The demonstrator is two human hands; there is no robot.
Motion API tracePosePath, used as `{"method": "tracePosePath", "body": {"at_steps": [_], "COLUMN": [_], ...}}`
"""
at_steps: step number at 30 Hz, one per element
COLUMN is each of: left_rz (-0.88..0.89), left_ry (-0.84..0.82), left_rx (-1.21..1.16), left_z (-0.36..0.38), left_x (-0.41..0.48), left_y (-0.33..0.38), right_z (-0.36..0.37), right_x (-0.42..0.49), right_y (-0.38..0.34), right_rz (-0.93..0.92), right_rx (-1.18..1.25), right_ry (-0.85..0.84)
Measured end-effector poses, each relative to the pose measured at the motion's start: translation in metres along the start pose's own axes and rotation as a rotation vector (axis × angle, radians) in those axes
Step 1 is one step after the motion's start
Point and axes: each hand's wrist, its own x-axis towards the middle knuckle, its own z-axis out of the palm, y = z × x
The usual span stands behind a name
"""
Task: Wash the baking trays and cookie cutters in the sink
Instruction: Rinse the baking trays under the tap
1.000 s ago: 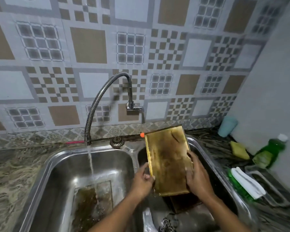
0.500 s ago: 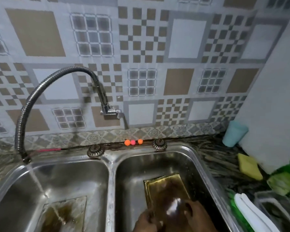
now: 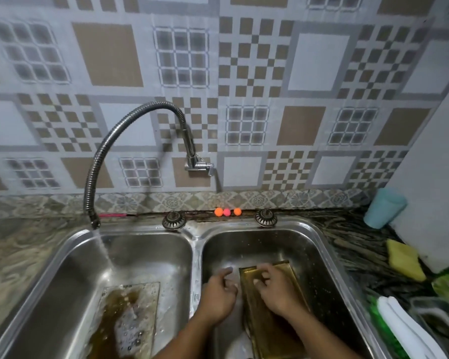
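Landmark for all positions: the centre divider (image 3: 196, 257) of the stainless double sink (image 3: 319, 235).

- Gold baking tray (image 3: 272, 332): lies flat on the floor of the bowl right of the divider, long axis running away from the person, brown residue inside.
- Right hand (image 3: 278, 288): on the far end of this tray, right of the divider. Fingers bent, tips at the far rim. Cannot tell whether they grip the rim or only rest on it.
- Left hand (image 3: 218, 296): between the divider and the tray's left edge, just beside that edge. Fingers loosely curled, nothing seen in them. Contact with the tray not resolvable because of blur.
- Second baking tray (image 3: 130, 320): flat in the bowl left of the divider, covered with murky brown water and bubbles.
- Flexible hose faucet (image 3: 106, 149): arches on the wall left of the divider. Its water stream (image 3: 105, 251) falls into the left bowl, at the far corner.
- Behind the divider, at the wall edge: three small balls (image 3: 226, 211), orange, pink, orange.
- Well right of the divider, on the counter: teal cup (image 3: 385, 207), yellow sponge (image 3: 405, 259), green-and-white brush (image 3: 399, 330).
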Motion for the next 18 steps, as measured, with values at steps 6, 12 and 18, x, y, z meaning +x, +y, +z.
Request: {"method": "tracePosePath", "body": {"at_steps": [6, 12, 18], "left_rz": [0.008, -0.16, -0.33], "left_ry": [0.155, 0.21, 0.18], "left_rx": [0.023, 0.054, 0.197], "left_z": [-0.095, -0.181, -0.223], "left_x": [-0.023, -0.049, -0.059], "left_y": [-0.03, -0.125, -0.234], "right_z": [0.067, 0.184, 0.276], "right_x": [-0.022, -0.044, -0.056], "right_y": [-0.102, -0.138, -0.115], "right_rz": [-0.163, -0.062, 0.214], "right_rx": [0.151, 0.173, 0.122], "right_ry": [-0.016, -0.115, -0.224]}}
